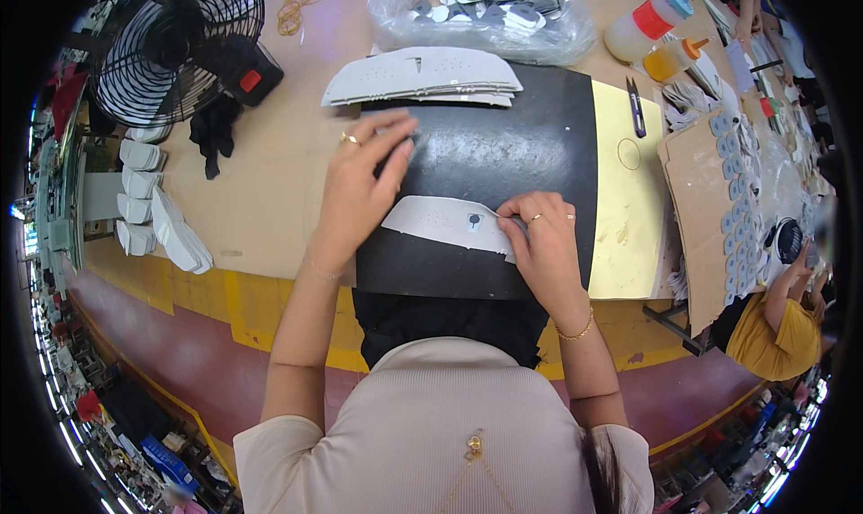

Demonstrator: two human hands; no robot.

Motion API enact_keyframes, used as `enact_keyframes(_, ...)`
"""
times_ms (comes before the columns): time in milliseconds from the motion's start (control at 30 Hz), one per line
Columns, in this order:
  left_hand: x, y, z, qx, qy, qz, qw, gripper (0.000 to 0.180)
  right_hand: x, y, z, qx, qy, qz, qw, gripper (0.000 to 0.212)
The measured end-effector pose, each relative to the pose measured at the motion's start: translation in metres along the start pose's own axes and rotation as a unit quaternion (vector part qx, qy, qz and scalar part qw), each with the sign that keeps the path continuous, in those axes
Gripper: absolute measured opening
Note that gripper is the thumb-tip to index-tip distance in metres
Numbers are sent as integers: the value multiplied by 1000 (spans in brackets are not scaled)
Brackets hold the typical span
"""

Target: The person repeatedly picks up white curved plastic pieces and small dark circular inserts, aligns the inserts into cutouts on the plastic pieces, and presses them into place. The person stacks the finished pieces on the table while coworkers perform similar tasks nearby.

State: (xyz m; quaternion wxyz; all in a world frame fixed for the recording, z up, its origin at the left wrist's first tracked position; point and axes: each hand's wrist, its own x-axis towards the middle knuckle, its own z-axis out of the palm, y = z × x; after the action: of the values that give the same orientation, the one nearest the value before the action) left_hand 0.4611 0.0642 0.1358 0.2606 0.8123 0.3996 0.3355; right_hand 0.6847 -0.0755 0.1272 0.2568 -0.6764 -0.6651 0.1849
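A curved white cut-out piece (440, 222) with small holes lies on the black mat (422, 276) in front of me. It bears a small light patch with a dark rounded shape (475, 220). My right hand (546, 249) pinches the right end of this piece between thumb and fingers. To the upper left of the piece, my left hand (367, 168) hovers over the mat's left edge, its fingers loosely bent and thumb apart, with nothing visible in it. Beyond both hands is a stack of similar white pieces (422, 75) at the mat's far edge.
Small grey and white parts fill a clear plastic bag (485, 15). Two squeeze bottles (649, 24) and thread snips (636, 109) sit far right. A cardboard sheet (697, 226) holds rows of grey patches. At left are a black fan (180, 46) and white stacks (175, 231).
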Motion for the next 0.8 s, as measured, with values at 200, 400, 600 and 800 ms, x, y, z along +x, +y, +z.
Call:
enact_keyframes(200, 58, -42, 8, 143, 76, 20, 987, 34, 6, 35, -51, 89, 78, 110, 987, 5)
enact_keyframes(400, 80, -59, 0, 247, 10, -9, 969, 40, -4, 92, -91, -149, 226, 24, 962, 9)
enact_keyframes(600, 82, -43, -3, 251, 38, -14, 967, 34, -6, 145, -151, -198, 344, 149, 906, 17)
enact_keyframes(800, 76, -33, 10, 232, 64, 6, 971, 15, 22, 229, -185, -328, 309, 325, 832, 37)
